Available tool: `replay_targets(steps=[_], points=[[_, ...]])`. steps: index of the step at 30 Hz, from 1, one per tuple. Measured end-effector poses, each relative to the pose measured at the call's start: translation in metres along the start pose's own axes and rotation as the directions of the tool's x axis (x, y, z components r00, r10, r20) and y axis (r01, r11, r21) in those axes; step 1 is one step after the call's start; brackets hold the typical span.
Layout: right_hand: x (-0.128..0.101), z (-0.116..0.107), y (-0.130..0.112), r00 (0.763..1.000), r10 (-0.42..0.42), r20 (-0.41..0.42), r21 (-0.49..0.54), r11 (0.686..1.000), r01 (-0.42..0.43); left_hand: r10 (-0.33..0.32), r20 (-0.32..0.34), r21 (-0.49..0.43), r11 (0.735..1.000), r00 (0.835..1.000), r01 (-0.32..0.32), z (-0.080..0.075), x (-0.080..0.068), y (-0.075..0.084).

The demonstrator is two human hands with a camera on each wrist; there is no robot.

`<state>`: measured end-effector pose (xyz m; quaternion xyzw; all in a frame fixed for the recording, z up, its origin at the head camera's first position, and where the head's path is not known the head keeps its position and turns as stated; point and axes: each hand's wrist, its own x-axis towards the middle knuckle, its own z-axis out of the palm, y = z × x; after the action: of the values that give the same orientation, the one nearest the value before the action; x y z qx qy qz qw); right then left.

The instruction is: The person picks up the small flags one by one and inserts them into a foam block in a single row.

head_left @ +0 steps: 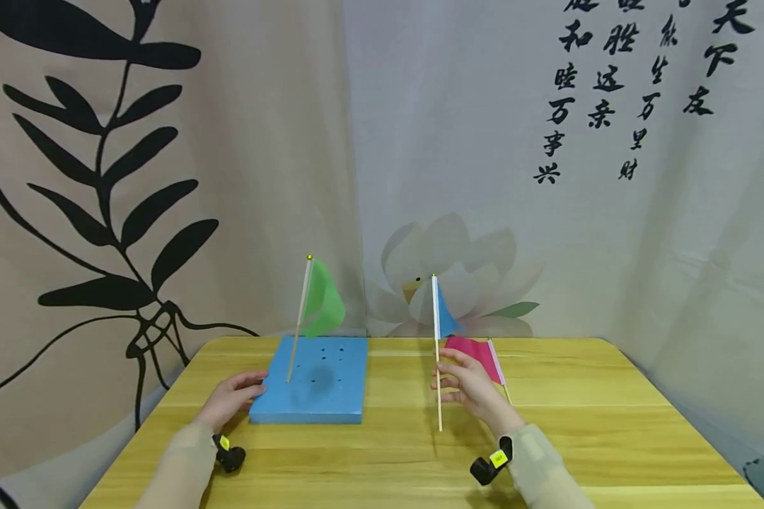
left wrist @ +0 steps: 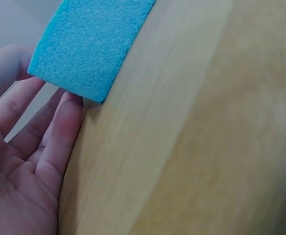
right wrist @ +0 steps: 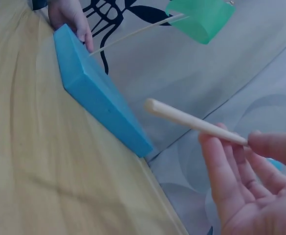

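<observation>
My left hand (head_left: 232, 397) is at the left edge of a blue foam block (head_left: 340, 396), its fairly straight fingers touching the edge. Small holes dot the block's top. A green flag (head_left: 325, 300) on a pale stick stands in the block, leaning slightly. To the right, my right hand (head_left: 474, 389) pinches the stick of a blue flag (head_left: 446, 314) between thumb and fingers. That flag is nearly upright, and the stick's bare lower end (right wrist: 174, 113) shows in the right wrist view. Behind this hand lies a pink flag (head_left: 477, 355), partly hidden.
The wooden table (head_left: 382, 466) has light grain and rounded far corners. A printed curtain (head_left: 280, 141) hangs right behind it. Each wrist carries a small black camera (head_left: 229, 454).
</observation>
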<state>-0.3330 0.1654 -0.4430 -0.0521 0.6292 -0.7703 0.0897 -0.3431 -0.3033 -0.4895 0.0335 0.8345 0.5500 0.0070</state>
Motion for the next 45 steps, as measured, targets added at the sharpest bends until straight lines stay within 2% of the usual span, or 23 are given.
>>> replay_targets(steps=[13, 21, 30, 38, 45], points=[[0.016, 0.024, -0.017, 0.991, -0.136, -0.002, -0.018, 0.99, 0.136, -0.012, -0.002, 0.01, 1.0, 1.0, 0.012, -0.003, -0.001, 0.0], [0.022, 0.042, -0.018, 0.985, -0.171, 0.021, 0.002, 0.985, 0.171, -0.019, -0.008, 0.005, 1.0, 1.0, 0.019, -0.005, -0.003, -0.004], [0.04, 0.082, -0.022, 0.97, -0.244, 0.01, 0.018, 0.97, 0.244, 0.002, 0.001, 0.002, 1.0, 1.0, -0.002, -0.007, -0.002, -0.003], [0.06, 0.118, -0.015, 0.959, -0.282, 0.018, 0.062, 0.958, 0.28, -0.003, -0.011, 0.003, 1.0, 1.0, 0.003, -0.003, -0.005, 0.0], [0.074, 0.146, -0.004, 0.951, -0.309, -0.013, 0.082, 0.947, 0.309, 0.005, -0.012, -0.016, 1.0, 1.0, -0.005, 0.002, -0.005, 0.003]])
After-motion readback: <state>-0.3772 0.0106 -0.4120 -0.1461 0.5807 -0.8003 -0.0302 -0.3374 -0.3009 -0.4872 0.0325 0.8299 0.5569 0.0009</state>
